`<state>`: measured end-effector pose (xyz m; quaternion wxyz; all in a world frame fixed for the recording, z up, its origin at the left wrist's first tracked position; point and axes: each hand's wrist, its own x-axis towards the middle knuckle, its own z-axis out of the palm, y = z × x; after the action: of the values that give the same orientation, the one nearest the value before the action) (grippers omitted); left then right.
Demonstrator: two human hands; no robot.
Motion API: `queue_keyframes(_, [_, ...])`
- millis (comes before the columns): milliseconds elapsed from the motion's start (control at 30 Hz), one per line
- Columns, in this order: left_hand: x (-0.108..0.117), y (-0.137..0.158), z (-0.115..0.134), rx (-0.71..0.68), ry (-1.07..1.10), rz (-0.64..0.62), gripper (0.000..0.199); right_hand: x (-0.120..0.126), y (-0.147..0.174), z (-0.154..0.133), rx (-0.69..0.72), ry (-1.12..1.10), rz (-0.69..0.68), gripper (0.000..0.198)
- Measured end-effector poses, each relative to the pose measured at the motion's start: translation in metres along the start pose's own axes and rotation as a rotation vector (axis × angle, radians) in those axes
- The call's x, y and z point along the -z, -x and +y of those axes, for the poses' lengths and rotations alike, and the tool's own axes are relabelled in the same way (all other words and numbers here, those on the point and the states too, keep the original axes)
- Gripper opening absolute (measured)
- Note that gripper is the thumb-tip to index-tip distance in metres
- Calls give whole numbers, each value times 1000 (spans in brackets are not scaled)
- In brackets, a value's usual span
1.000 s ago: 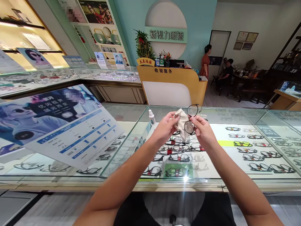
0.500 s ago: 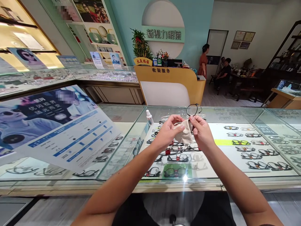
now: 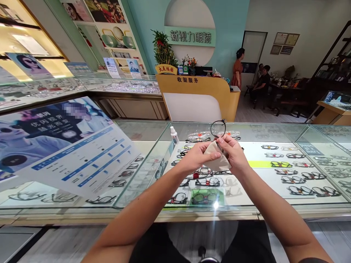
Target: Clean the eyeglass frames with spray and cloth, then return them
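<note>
Above the glass counter, a pair of dark round-framed eyeglasses [image 3: 218, 128] is in my right hand [image 3: 232, 149], with one rim standing up past the fingers. My left hand [image 3: 197, 157] pinches a beige cloth [image 3: 214, 157], which is folded over the lower part of the eyeglasses. The cloth also touches the fingers of my right hand and hangs down between both hands. The other lens is hidden behind cloth and fingers. A small white spray bottle [image 3: 174, 135] stands upright on the counter, left of my hands.
Under the glass of the display counter [image 3: 257, 209] lie several rows of eyeglasses [image 3: 298, 190]. A large printed placard [image 3: 90, 157] stands at the left. Behind the counter is a yellow cashier desk [image 3: 233, 106]. A person in a rust-coloured dress [image 3: 237, 73] stands farther back, near seated people.
The eyeglasses have turned and shifted slightly left, with the upright rim now leaning the other way. My right hand has rotated, and the cloth has spread lower between my hands.
</note>
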<state>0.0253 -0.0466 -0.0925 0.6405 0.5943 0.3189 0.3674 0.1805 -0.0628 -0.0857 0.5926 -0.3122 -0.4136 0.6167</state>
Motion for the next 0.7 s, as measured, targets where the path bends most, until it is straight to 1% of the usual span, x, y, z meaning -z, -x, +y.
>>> queue_keyframes(133, [-7,2,-5,-95,36,50,65,-1,0,2,-21,-52,23,60])
queue_keyframes(300, [-17,3,-12,-286,39,263,64,-4,2,7,-13,-91,-1,58])
queue_keyframes(333, [-18,3,-12,-311,32,288,64,-4,2,7,-19,-93,-10,57])
queue_keyframes(367, [-17,3,-12,-319,21,290,64,-4,2,6,-24,-90,-17,57])
queue_keyframes(433, [-12,2,-11,-295,5,233,67,-2,1,3,-19,-79,-24,55])
queue_keyframes(533, [-1,2,-4,-207,1,50,69,2,-1,-2,1,-72,-16,52])
queue_keyframes(600, [3,3,0,-154,-8,-22,67,4,-2,-1,-8,-79,-9,52])
queue_keyframes(633, [3,4,1,-140,-16,-19,66,4,-3,1,-18,-81,-11,53])
queue_keyframes(700, [0,5,2,-153,-30,68,65,3,-4,6,-31,-77,-18,54])
